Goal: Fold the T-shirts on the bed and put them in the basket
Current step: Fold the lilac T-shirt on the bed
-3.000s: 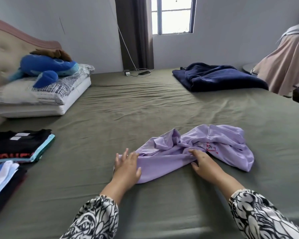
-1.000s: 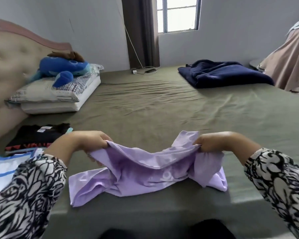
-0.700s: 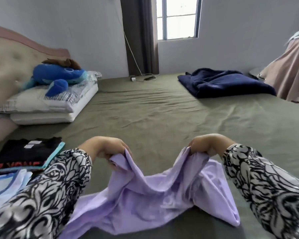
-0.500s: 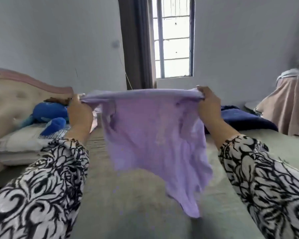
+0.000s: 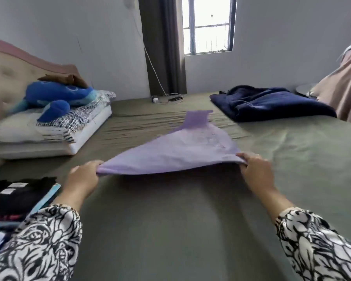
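Note:
A lilac T-shirt [image 5: 176, 151] stretches out flat above the olive green bed [image 5: 170, 220], its far end reaching away from me toward the window. My left hand [image 5: 82, 177] grips its near left corner. My right hand [image 5: 255, 169] grips its near right corner. The near edge is held taut between both hands, a little above the sheet. A stack of folded T-shirts [image 5: 18, 195], black on top, lies at the left edge of the bed. No basket is in view.
Pillows [image 5: 49, 134] with a blue plush toy [image 5: 55, 98] lie at the left by the headboard. A dark blue blanket [image 5: 272, 104] sits at the far right. A charger and cable [image 5: 166, 99] lie by the curtain. A pink draped cloth [image 5: 346, 86] stands at the right.
Both hands picked the crumpled lilac shirt up by one edge, raised it in front of me, then swung it forward and down so it spreads out over the bed.

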